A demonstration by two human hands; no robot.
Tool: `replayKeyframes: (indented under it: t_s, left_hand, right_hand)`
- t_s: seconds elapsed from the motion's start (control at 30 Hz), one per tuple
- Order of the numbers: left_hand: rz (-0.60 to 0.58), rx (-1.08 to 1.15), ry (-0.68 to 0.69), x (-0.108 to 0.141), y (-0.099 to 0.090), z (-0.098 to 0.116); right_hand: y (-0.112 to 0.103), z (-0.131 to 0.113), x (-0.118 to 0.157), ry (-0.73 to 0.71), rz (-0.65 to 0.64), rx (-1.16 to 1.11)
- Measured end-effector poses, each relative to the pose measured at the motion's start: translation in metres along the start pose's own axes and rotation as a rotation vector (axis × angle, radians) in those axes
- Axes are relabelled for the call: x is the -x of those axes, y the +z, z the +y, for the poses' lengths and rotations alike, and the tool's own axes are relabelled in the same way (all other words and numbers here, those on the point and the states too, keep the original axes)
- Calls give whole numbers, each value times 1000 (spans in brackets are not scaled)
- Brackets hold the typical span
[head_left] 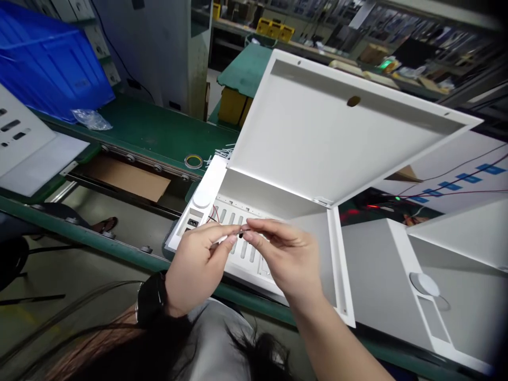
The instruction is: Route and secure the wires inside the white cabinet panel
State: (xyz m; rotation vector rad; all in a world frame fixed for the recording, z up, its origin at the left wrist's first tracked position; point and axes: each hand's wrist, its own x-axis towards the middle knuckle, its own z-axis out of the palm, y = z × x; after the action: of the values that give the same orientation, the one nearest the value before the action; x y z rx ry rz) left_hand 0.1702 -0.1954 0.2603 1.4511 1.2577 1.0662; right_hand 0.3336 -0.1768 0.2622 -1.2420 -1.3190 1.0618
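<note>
My left hand (198,264) and my right hand (291,254) meet fingertip to fingertip above an open white metal box (345,264). Both are closed in a pinch on a small dark piece (241,233), too small and too covered by the fingers to name. Below them lies the slotted floor of the box, partly hidden by my hands. The lid (349,127) stands raised behind. On the box's left side are a round white disc (202,198) and a black socket (193,223), with thin red wires (215,212) close by.
A second white box (381,275) with a similar round disc sits at the right. Left on the green bench are a roll of tape (193,161), a clear plastic bag (92,119) and a blue bin (51,63). Cardboard (127,177) lies between the conveyor rails. A co-worker's hand (415,219) shows beyond.
</note>
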Motion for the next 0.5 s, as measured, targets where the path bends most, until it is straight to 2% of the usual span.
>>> replayKeyframes:
  t_s: [0.1, 0.27, 0.4, 0.5]
  left_hand:
    - [-17, -71, 36, 2, 1, 1]
    - [-92, -109, -23, 3, -1, 7]
    - [-185, 192, -176, 5, -7, 5]
    - [-232, 540, -353, 6, -9, -3]
  right_hand:
    - [3, -1, 7, -110, -28, 74]
    - [8, 0, 11, -266, -83, 230]
    - [12, 1, 12, -364, -25, 360]
    - [16, 4, 14, -568, -12, 526]
